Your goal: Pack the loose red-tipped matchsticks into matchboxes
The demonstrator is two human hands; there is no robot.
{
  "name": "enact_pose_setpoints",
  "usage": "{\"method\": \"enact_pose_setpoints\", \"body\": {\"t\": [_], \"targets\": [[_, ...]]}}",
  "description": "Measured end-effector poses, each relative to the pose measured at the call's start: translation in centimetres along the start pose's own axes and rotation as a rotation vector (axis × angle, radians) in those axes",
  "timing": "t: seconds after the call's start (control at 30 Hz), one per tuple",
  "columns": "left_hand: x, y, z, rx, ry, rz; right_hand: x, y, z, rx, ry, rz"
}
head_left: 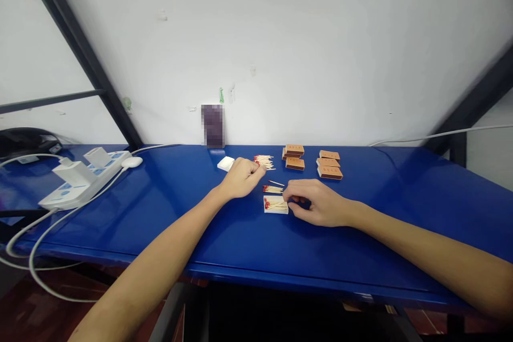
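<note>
My left hand (242,177) is closed, thumb and fingertips together, at the near edge of a loose pile of red-tipped matches (264,161). What it pinches, if anything, is hidden. My right hand (315,203) has its fingers curved, with a gap between thumb and forefinger, at the right end of a white matchbox tray (276,212). Several matches lie in that tray, red heads to the left. Just behind it, a small row of matches (272,189) lies on the blue table (224,235), and a single match (276,183) lies beyond.
Orange-brown matchboxes stand in two groups, a middle stack (295,163) and a right row (329,171). A white tray-like piece (226,163) lies beyond my left hand. A blurred dark box (213,125) leans near the wall. At left are a power strip (86,179) and white cables.
</note>
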State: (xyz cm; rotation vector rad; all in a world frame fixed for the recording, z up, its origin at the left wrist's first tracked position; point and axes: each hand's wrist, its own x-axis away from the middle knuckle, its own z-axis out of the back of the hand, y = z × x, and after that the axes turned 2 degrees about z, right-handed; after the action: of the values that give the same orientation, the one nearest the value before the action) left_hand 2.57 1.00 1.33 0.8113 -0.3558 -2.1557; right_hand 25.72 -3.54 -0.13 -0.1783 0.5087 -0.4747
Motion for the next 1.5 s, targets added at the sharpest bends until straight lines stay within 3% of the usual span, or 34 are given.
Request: {"method": "enact_pose_setpoints", "body": {"t": [0.27, 0.5, 0.77, 1.07, 1.23, 1.4, 1.5], "targets": [[0.0, 0.5, 0.9, 0.061, 0.062, 0.034, 0.0, -0.5, 0.0, -0.066, -0.031, 0.006], [0.2, 0.2, 1.1, -0.077, 0.072, -0.031, -0.1, -0.4, -0.1, -0.054, -0.041, 0.006], [0.1, 0.0, 0.8, -0.236, -0.096, -0.132, -0.1, -0.2, -0.4, -0.090, -0.016, -0.007], [0.1, -0.6, 0.5, 0.040, -0.169, -0.175, 0.0, -0.4, -0.4, -0.116, 0.007, -0.030], [0.2, -0.4, 0.3, 0.081, -0.155, -0.176, 0.0, -0.6, -0.4, -0.071, -0.047, 0.037], [0.4, 0.0, 0.7, -0.082, -0.021, -0.227, 0.0, -0.7, -0.7, -0.079, -0.028, 0.038], [0.4, -0.1, 1.1, -0.202, -0.004, -0.224, 0.0, -0.6, -0.7, -0.092, -0.025, 0.045]]}}
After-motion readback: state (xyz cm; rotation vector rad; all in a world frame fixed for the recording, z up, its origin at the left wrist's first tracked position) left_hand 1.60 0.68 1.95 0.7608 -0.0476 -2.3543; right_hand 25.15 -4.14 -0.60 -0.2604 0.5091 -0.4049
